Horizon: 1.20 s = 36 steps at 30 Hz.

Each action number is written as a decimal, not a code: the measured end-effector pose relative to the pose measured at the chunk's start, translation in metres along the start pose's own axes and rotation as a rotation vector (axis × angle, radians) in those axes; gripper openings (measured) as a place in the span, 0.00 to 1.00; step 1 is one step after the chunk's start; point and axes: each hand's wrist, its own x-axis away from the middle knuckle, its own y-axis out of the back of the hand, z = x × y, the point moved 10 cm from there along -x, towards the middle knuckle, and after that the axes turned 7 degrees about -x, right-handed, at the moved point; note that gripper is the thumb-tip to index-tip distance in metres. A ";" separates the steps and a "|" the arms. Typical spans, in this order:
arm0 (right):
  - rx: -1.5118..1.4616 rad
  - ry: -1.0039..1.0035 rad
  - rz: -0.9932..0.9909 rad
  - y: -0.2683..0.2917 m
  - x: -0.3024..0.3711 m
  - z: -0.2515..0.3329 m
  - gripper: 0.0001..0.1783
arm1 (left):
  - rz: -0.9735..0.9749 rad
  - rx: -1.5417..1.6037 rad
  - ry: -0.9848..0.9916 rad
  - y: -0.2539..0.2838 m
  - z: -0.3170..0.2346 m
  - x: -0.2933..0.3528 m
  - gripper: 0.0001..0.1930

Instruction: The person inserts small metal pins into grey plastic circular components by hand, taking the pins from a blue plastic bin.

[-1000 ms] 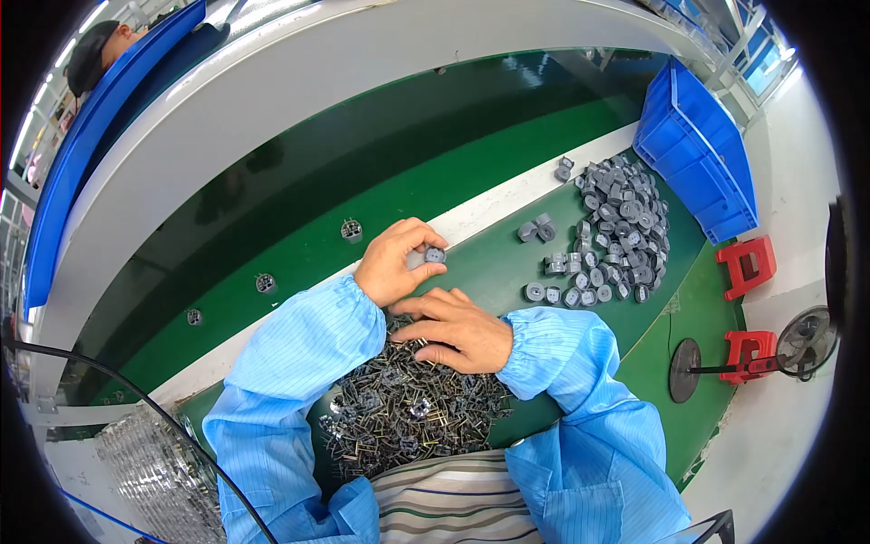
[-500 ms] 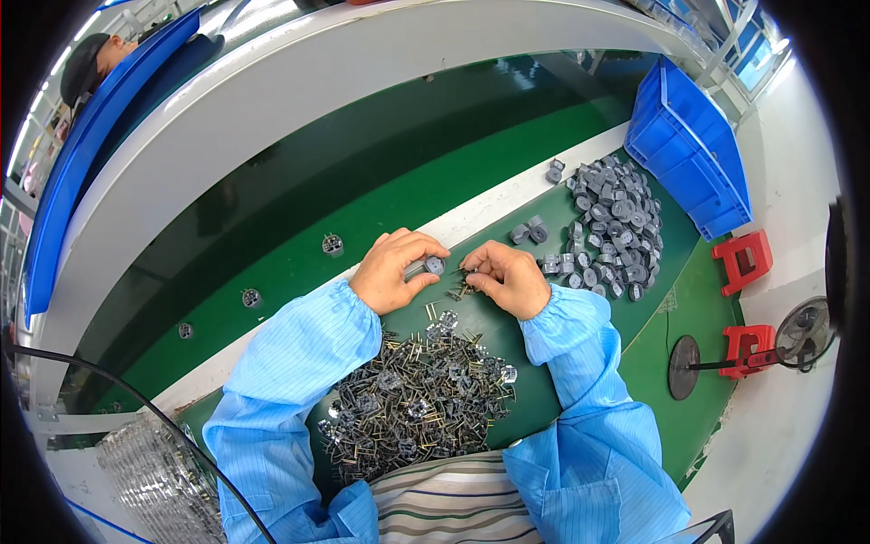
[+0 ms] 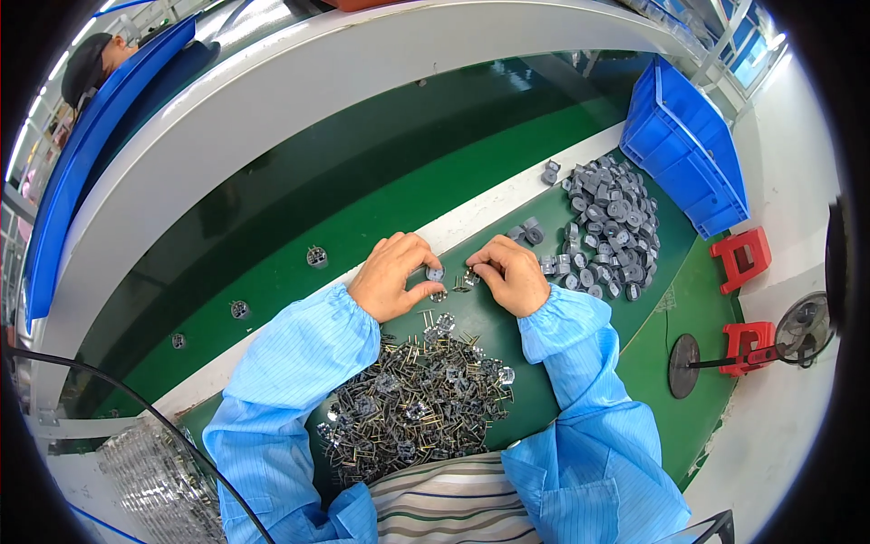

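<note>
A grey round piece is held by the left hand over the tabletop, close to the white rail. It is clamped by the rim between thumb and fingers, presumably so that its face is left uncovered. Just beside that thumb, a small shiny part is seen; whether it is gripped cannot be told.

By the right hand, a small metal part appears to be pinched between closed fingertips, its finer shape too small to make out. Loose pins are seen between the two hands.

A heap of dark pronged parts is spread nearest the body, and a pile of grey round pieces is set to the right, probably so that both can be reached easily. Beyond the rail, separate round pieces are spaced along a green strip, apparently to be kept from touching. The pile is flanked by a blue bin.
</note>
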 end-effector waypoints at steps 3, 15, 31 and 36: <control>-0.090 -0.006 0.119 -0.004 -0.005 0.011 0.09 | -0.049 0.042 -0.111 0.004 -0.006 0.005 0.24; -0.160 0.034 0.045 -0.001 -0.007 0.009 0.05 | -0.064 0.068 -0.001 0.007 -0.012 0.001 0.18; 0.034 0.318 -0.052 -0.022 -0.005 0.043 0.09 | -0.094 0.044 0.006 0.001 -0.012 0.004 0.17; 0.026 0.272 -0.037 -0.023 -0.005 0.038 0.08 | -0.078 0.083 0.030 0.000 -0.009 0.004 0.16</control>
